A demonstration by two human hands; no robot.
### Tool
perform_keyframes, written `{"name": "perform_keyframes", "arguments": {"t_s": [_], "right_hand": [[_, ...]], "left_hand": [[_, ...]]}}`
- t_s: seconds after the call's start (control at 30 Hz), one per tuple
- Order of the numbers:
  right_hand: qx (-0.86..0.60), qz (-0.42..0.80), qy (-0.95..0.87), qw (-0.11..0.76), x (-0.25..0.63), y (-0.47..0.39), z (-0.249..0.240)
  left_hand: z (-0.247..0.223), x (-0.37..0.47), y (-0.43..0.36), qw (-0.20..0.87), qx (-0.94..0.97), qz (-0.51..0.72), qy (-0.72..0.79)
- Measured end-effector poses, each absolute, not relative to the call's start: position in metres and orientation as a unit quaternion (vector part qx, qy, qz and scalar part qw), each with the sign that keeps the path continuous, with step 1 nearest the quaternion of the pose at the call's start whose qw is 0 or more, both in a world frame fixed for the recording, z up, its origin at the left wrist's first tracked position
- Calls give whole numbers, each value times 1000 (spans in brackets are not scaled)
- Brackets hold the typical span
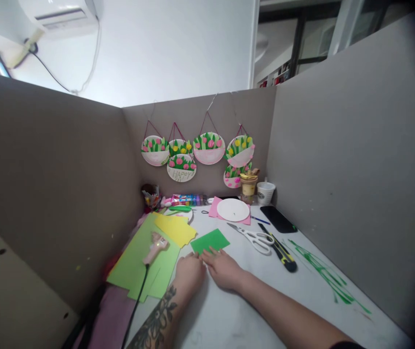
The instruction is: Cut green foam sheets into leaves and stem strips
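Observation:
A rectangle of dark green paper (211, 241) lies on the white table in front of me. My left hand (191, 271) is closed at its near left edge, the fingers curled in and the thumb side against the paper. Fingers of my right hand (223, 269) are stretched out flat over the near edge of the same sheet, close beside the left hand. Under the left fingertips the paper's corner is hidden. To the right of the paper are white-handled scissors (260, 241) and a black and yellow utility knife (283, 256).
At left, a glue gun (155, 249) with a cord rests on light green sheets (122, 271) beside yellow paper (176, 228). A white paper plate (233, 210), a phone (278, 219), a cup (265, 194) and green paper strips (320, 271) lie around. Grey partitions (338, 145) enclose the table.

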State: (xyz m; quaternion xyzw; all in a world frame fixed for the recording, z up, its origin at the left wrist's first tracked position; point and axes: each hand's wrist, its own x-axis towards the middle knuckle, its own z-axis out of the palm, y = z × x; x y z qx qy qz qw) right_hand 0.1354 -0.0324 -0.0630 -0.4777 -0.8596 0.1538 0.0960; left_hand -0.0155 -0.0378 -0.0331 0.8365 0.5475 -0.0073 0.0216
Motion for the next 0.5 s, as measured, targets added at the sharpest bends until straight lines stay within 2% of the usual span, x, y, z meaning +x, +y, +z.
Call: {"name": "perform_keyframes", "arguments": {"t_s": [0.3, 0.5], "right_hand": [[-631, 107, -768, 22, 191, -11, -66], [-640, 60, -766, 12, 174, -11, -64]], "left_hand": [[-21, -15, -45, 38, 810, -36, 584], [-18, -11, -44, 49, 806, -45, 588]]}}
